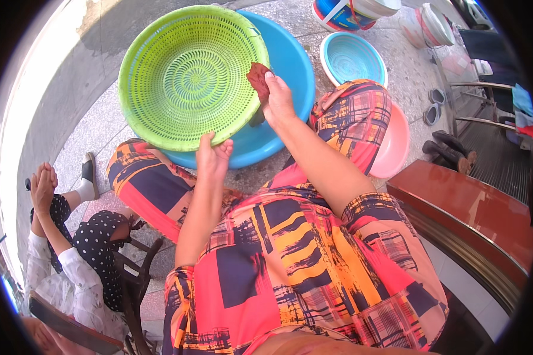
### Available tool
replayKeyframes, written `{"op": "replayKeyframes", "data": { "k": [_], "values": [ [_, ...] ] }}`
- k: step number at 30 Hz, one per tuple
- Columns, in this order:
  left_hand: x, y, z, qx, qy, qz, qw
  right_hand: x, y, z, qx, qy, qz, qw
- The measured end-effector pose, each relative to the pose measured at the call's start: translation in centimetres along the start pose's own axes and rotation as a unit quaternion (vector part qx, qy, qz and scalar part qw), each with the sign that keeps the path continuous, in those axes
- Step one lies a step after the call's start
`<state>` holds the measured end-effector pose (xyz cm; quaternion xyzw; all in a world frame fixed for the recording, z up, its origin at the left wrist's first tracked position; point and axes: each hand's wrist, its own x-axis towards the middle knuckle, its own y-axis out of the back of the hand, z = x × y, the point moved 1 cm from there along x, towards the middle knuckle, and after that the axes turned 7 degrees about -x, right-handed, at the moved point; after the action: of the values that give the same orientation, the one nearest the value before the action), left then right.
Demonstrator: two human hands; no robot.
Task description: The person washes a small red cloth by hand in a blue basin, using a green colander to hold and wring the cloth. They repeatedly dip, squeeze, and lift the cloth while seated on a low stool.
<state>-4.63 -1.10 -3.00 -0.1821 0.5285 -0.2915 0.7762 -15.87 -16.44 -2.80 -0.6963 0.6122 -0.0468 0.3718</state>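
My left hand (214, 156) grips the near rim of a round green plastic colander (195, 80), thumb over the edge. The colander is tilted, its perforated inside facing me, and nothing lies in it. My right hand (277, 98) pinches a crumpled dark red cloth (259, 82) against the colander's right rim. Beneath and behind the colander sits a large blue plastic basin (293, 57) on the ground between my knees. The colander hides most of the basin's inside.
At upper right stand a blue colander in a white basin (353, 58), a paint bucket (344, 13) and a white bucket (431, 26). A pink basin (393, 142) is by my right knee, near a red-brown slab (466, 213). A seated person (66, 266) is at left.
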Motion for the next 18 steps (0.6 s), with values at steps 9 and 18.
{"op": "replayKeyframes", "data": {
  "k": [9,18],
  "values": [
    [0.0,-0.3,0.3,0.023,-0.016,-0.002,1.000,-2.9,-0.4,1.7,-0.068,-0.007,0.034,0.997],
    [0.2,-0.7,-0.3,0.013,-0.010,-0.009,1.000,-3.9,-0.8,2.2,-0.035,-0.052,0.034,0.997]
  ]
}}
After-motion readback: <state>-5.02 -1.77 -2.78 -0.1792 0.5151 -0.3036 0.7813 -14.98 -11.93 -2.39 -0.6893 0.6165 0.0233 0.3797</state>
